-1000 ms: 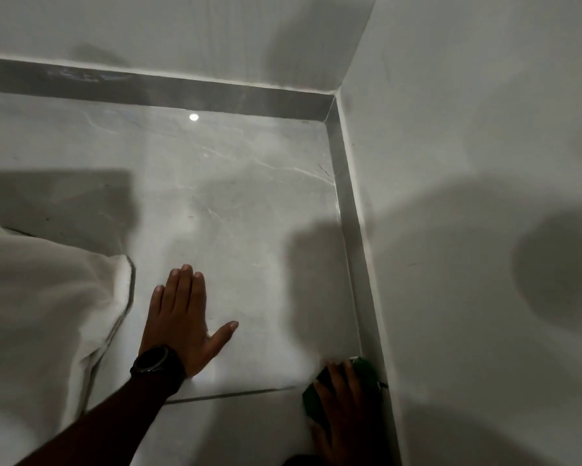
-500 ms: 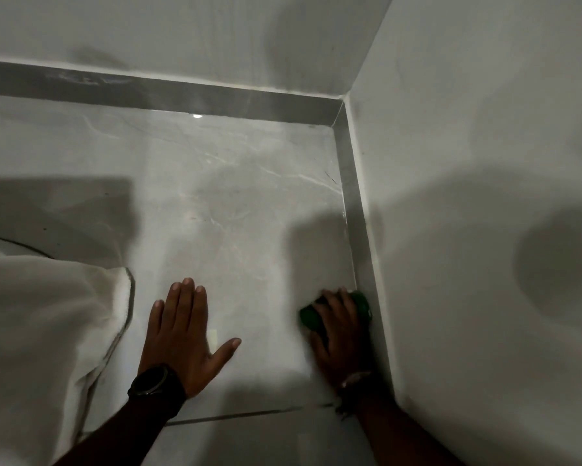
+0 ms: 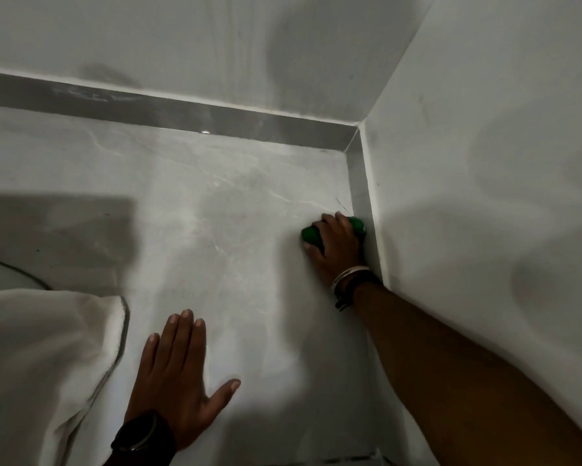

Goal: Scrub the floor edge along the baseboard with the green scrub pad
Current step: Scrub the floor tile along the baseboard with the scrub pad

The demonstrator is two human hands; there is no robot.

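**Pad pressed at the floor edge, right side of the corner**

Nearest to you, your left hand (image 3: pixel 178 375) is lying flat on the grey floor (image 3: pixel 215 230), palm down, fingers straight and close together, thumb spread out to the right. It is gripping nothing. A dark watch (image 3: pixel 141 435) is sitting on that wrist at the bottom edge of the view. Just to the left of the hand, a white cloth (image 3: pixel 37 358) is bunching up over the floor, its hem curving near your little finger.

Your right arm is stretching forward from the lower right, running close along the right-hand wall (image 3: pixel 484 196). Bracelets (image 3: pixel 348 279), one pale and one dark, are circling that wrist. Further out, your right hand (image 3: pixel 336 247) is pressing down on the green scrub pad (image 3: pixel 311 235), fingers curled over its top so that only its left end and a small bit at the right are showing. The pad is resting on the floor, its right end right up against the grey baseboard (image 3: pixel 360 183) that is running along the right wall.

Beyond the pad, that baseboard is meeting a second strip in the corner, and the second strip is running off to the left under the far wall (image 3: pixel 181 38). Soft shadows are falling across both walls and the floor.
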